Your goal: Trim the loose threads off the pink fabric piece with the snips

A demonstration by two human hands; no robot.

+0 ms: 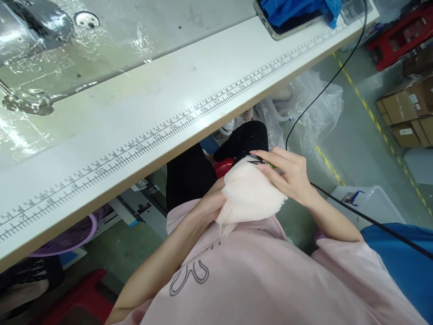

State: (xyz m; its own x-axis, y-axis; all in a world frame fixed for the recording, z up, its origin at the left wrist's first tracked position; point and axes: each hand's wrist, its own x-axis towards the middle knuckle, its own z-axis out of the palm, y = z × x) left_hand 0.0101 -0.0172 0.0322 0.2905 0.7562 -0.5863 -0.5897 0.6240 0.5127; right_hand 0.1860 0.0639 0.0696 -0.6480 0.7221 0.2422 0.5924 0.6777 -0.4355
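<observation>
A pale cream piece of thin fabric (252, 194) is bunched above my lap, away from the table edge. My left hand (216, 198) is closed on its left side, and the cloth covers most of those fingers. In my right hand (287, 171) is a small pair of thread snips (254, 160) with dark blades and a bit of green at the grip. The blades point left, at the upper edge of the fabric. Whether they touch the cloth I cannot tell.
A white table (169, 99) with a printed ruler edge runs across the front, bearing a phone (277, 31) under blue cloth (297, 11) and a plastic-wrapped metal machine part (37, 27). A black cable (324, 88) hangs at right. Cardboard boxes (406, 108) and a purple basket (72, 234) stand lower.
</observation>
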